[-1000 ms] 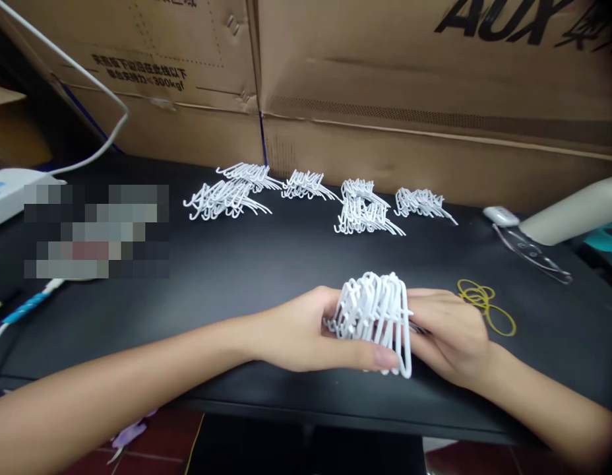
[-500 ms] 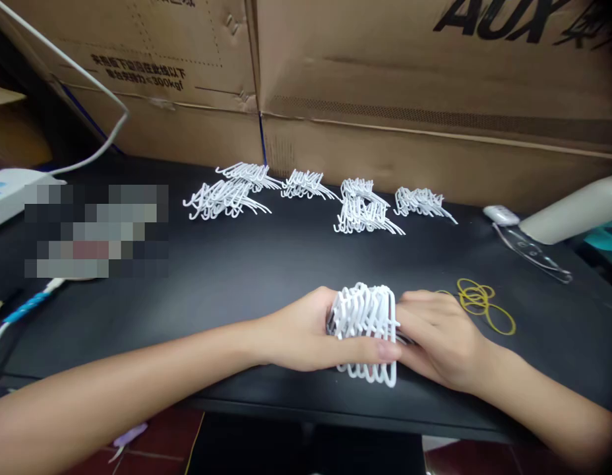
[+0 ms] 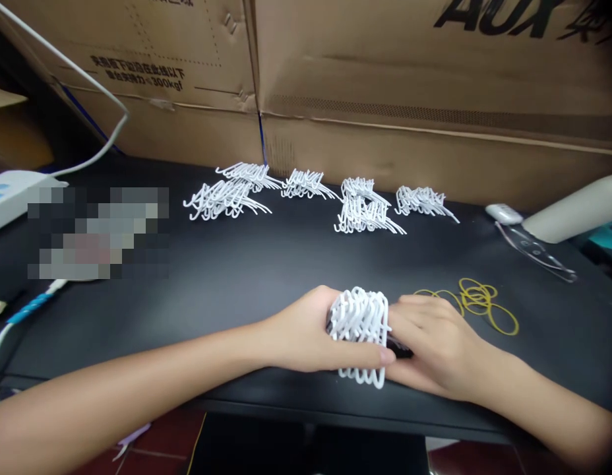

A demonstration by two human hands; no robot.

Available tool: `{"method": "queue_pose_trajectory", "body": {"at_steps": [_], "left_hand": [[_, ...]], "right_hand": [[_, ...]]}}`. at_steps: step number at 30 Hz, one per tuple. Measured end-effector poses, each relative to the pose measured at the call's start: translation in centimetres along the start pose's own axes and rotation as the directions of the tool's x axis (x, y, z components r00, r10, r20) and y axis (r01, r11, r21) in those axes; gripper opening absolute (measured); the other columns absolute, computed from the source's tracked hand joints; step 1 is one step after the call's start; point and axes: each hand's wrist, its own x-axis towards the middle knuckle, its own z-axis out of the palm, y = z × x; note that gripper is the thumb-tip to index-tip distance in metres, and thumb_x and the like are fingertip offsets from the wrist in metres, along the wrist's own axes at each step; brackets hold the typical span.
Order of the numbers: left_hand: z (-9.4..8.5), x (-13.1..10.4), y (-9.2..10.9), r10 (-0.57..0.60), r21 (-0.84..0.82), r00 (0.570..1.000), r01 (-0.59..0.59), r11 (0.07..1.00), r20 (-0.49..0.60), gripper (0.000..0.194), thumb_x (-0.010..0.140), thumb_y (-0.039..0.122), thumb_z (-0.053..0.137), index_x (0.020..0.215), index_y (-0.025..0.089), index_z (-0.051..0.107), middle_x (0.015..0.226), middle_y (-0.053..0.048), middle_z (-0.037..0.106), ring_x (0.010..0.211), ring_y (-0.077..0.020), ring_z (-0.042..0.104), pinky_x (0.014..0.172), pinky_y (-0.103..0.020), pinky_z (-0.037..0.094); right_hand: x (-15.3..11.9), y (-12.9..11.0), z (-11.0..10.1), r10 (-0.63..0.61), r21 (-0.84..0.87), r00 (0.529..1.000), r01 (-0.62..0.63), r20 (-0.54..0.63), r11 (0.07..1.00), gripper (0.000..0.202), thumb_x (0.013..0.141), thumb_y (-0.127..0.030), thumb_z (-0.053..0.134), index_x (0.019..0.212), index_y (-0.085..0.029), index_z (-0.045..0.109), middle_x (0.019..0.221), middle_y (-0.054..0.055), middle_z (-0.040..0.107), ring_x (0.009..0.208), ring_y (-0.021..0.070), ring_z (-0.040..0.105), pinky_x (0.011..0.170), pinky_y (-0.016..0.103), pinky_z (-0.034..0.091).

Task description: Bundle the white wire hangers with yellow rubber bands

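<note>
Though hands (image 3: pixel 308 340) by edge (image 3: pixel 266 410), room beyond

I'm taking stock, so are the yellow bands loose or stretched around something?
Loose: by the right hand, the yellow bands lie in slack loops on the black tabletop; nothing is bundled inside the visible parts.

black table (image 3: pixel 227 267) | white wire hook bundles (image 3: pixel 364 215) | yellow rubber bands (image 3: pixel 477 298) | white power strip (image 3: pixel 22 188)
</note>
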Motion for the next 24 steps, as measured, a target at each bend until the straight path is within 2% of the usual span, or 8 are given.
{"method": "queue_pose_trajectory", "body": {"at_steps": [10,18,24], "left_hand": [[-0.04,0.00,0.00,-0.044,0.008,0.999,0.044,0.999,0.024,0.019,0.069,0.023,0.072,0.070,0.012,0.056,0.062,0.004,0.049,0.058,-0.0073,0.043,0.052,-0.020,0.035],[0.00,-0.01,0.15,-0.039,-0.002,0.999,0.039,0.999,0.027,0.020,0.071,0.024,0.071,0.070,0.012,0.055,0.061,0.004,0.048,0.057,-0.0068,0.041,0.051,-0.019,0.035],[-0.01,-0.12,0.33,-0.025,0.061,0.997,0.021,0.998,0.068,0.019,0.071,0.025,0.071,0.076,0.010,0.059,0.064,0.002,0.052,0.059,-0.0080,0.045,0.052,-0.020,0.035]], "right_hand": [[-0.12,-0.12,0.14,-0.006,0.052,0.999,0.008,-0.039,0.999,0.016,0.078,-0.021,0.055,0.063,-0.019,0.047,0.050,-0.004,0.045,0.045,0.0105,0.031,0.050,0.027,0.020],[-0.07,-0.17,0.44,0.002,0.141,0.995,0.012,-0.099,0.990,0.017,0.077,-0.018,0.051,0.063,-0.021,0.042,0.049,-0.004,0.042,0.046,0.0109,0.032,0.048,0.027,0.023],[-0.43,-0.27,0.60,0.028,0.161,0.993,-0.009,-0.115,0.987,0.012,0.078,-0.020,0.050,0.067,-0.021,0.046,0.051,-0.003,0.045,0.046,0.0113,0.036,0.048,0.027,0.028]]}}
